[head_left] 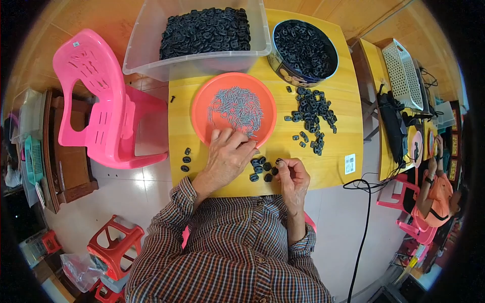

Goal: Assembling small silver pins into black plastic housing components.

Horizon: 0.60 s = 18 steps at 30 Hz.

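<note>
My left hand reaches over the near rim of a round orange-red bowl. Its fingers are curled down and their tips are hidden, so I cannot make out what they hold. Small grey metal pins, perhaps screws, lie heaped in that bowl. To the right, near the front edge of the table, my right hand pinches a small black plastic piece between thumb and finger. Several similar black oval pieces lie between my hands, and 3 more sit left of my left wrist.
A clear plastic bin and a round tin, both full of black pieces, stand at the back of the yellow table. Loose black pieces spread before the tin. A pink chair stands left; a black cable hangs right. Another person sits far right.
</note>
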Each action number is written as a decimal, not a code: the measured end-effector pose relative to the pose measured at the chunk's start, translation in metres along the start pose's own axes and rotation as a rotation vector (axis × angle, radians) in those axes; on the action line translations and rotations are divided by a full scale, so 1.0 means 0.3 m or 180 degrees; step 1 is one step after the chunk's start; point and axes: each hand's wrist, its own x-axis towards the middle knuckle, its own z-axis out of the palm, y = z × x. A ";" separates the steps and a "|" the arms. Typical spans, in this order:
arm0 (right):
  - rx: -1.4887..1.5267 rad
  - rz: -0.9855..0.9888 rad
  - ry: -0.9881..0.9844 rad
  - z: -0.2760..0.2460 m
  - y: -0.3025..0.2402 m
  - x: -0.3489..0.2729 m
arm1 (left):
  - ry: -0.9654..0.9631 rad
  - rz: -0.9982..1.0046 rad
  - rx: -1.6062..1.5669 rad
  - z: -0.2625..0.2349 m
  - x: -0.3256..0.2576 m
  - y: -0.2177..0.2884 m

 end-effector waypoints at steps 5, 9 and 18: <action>0.0136 0.0099 0.0080 0.005 -0.012 0.008 | 0.0025 -0.0171 -0.0214 0.001 0.002 0.002; 0.0269 0.0160 0.0026 0.000 -0.006 0.013 | -0.0047 -0.0487 -0.0767 0.010 0.003 -0.017; 0.0830 0.0653 0.0061 -0.013 -0.013 0.022 | -0.0068 -0.0439 -0.0329 0.014 0.010 -0.019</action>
